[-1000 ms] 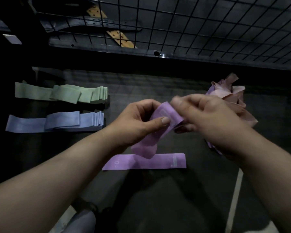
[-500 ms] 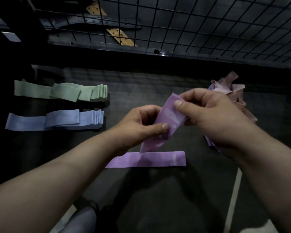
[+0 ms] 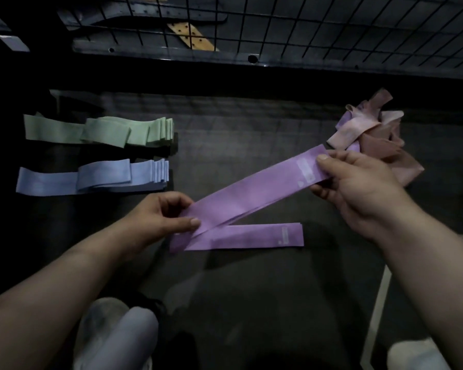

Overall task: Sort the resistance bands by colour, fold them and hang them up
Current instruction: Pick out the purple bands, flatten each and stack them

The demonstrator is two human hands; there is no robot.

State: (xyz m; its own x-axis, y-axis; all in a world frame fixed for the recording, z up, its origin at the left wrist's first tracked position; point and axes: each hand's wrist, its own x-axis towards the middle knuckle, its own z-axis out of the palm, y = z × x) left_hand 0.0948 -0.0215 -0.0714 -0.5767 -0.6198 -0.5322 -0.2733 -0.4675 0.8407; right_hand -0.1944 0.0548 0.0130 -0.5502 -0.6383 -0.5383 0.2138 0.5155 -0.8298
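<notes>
Head view, dim: left hand (image 3: 161, 218) pinches the lower end of a flat purple elastic resistance band (image 3: 254, 193), and right hand (image 3: 356, 182) pinches its upper end by the pale label, so the band is stretched out diagonally above the dark floor mat (image 3: 251, 303). Second flat purple band (image 3: 241, 237) lies on the mat just under it. Green folded band stack (image 3: 104, 130) and blue folded band stack (image 3: 96, 176) sit far left. Loose pink/mauve band pile (image 3: 372, 129), colours hard to tell, lies behind the right hand. Black wire grid rack (image 3: 305, 25) at top.
</notes>
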